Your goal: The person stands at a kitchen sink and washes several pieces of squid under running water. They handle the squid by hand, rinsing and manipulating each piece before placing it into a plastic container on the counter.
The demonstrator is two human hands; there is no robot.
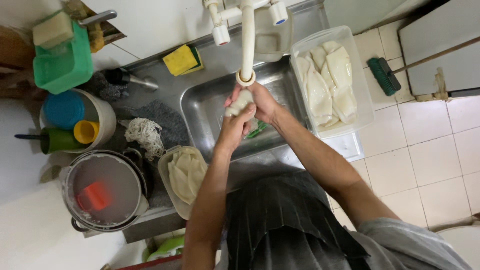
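Head view, looking down on a steel sink (200, 107). Both hands meet under the white tap spout (246, 50), over the middle of the basin.

Left hand (234, 127): fingers curled shut around the lower part of a pale squid piece (240, 101), the wrist coming up from the near edge. Right hand (262, 102): fingers wrapped on the same piece from the right, closed on its upper end just below the spout mouth. The piece sits between the two palms, touching both, held off the basin floor.

Handling, judged: the piece looks soft, wet and limp, light in weight, probably slippery, so it is likely to slide out of a loose pinch. A full wrap around the body, as here, seems the safer hold; pinching a thin edge risks tearing.

Surroundings: clear tub (362, 75) at the right of the sink holds more white pieces. A smaller container (165, 175) at the near left holds yellowish pieces. Yellow sponge (181, 60) lies far left of the tap. A grey pot (102, 192) holding a red cup stands near left. A green item (257, 131) lies in the basin below the hands; its kind cannot be told.
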